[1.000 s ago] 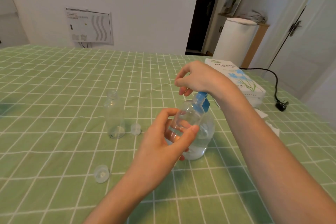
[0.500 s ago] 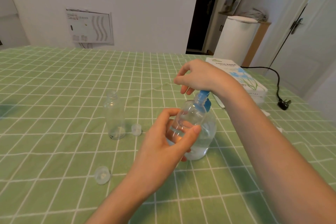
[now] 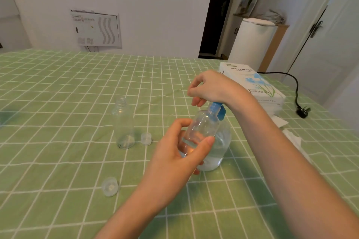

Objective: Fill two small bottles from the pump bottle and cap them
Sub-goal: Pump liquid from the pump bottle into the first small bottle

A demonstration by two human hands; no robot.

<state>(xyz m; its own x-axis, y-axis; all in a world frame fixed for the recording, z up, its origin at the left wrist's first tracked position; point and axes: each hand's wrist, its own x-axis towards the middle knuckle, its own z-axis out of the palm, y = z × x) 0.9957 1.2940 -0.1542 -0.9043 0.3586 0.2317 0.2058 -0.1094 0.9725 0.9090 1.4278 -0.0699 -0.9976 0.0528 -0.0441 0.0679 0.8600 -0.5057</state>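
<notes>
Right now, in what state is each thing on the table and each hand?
Small bottle, uncapped, tilted, held by left hand.
Pump bottle, upright, partly full, right hand on its top.
Other bottle, upright, uncapped, untouched.
Cap beside it, lying loose.
Front cap, lying loose.

Soft even daylight, faint shadows on green checked tablecloth (image 3: 58,161), glints on clear blue-topped pump bottle (image 3: 223,145) (edges bow, fisheye-ish).
</notes>
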